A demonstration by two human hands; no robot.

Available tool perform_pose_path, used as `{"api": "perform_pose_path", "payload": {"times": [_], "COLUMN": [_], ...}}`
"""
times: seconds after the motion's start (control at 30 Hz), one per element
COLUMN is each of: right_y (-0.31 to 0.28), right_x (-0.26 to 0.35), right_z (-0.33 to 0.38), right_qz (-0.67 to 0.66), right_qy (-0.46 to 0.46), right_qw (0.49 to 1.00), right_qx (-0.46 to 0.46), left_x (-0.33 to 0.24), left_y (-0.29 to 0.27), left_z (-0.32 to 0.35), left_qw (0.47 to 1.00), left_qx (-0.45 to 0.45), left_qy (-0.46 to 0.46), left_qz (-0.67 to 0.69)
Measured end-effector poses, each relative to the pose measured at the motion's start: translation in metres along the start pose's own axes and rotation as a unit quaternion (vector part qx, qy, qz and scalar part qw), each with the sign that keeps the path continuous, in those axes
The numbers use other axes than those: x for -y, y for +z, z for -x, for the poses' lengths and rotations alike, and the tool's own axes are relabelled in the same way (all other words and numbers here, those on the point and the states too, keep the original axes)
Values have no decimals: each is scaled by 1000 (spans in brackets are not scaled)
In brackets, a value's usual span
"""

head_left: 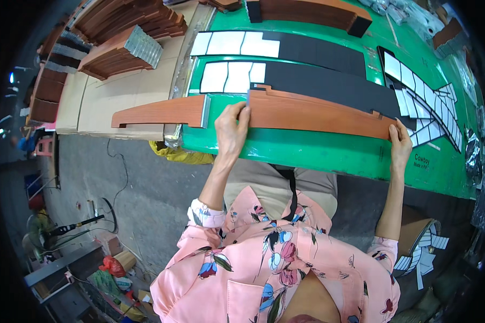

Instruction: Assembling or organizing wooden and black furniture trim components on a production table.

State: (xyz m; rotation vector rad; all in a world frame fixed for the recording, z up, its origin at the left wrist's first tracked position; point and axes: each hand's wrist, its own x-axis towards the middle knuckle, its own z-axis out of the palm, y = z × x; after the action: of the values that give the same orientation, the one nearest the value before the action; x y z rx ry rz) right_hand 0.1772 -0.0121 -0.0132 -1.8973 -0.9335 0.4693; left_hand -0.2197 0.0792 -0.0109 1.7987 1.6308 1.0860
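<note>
A long reddish-brown wood-coloured board (318, 114) with a notched far edge lies along the near side of the green table. My left hand (233, 128) grips its left end, the fingers closed around the edge. At the opposite end, my right hand (401, 142) pinches the right tip between thumb and fingers. Just beyond the board is a black strip (328, 86) with white backing pieces at its left, partly covered by the board. A second black strip (318, 54) with white pieces lies parallel, farther back. A similar brown board (161, 112) rests left of my left hand.
The green tabletop (328, 151) meets a cardboard-covered surface (91, 113) holding stacked brown boards (124, 51). White-backed black strips (428, 102) lie crossed in a pile at the right. Another stack of boards (307, 12) stands at the back. A bin with white scraps (423, 247) stands below right.
</note>
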Motion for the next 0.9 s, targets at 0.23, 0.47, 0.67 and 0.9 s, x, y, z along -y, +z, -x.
{"api": "perform_pose_path", "payload": {"times": [0.23,0.47,0.67,0.9], "right_y": [6,11,35,55], "right_x": [-20,10,34,68], "right_z": [-25,2,23,47], "right_qz": [237,142,88,45], "right_qy": [-135,-122,-137,-236], "right_qw": [962,979,985,970], "right_qx": [9,-78,-64,-22], "left_x": [12,68,64,42], "left_y": [6,-108,-139,-164], "left_z": [-9,-30,-70,-61], "left_qw": [999,931,844,838], "left_qx": [26,67,288,134], "left_qy": [24,167,158,273], "left_qz": [23,-318,-424,-452]}}
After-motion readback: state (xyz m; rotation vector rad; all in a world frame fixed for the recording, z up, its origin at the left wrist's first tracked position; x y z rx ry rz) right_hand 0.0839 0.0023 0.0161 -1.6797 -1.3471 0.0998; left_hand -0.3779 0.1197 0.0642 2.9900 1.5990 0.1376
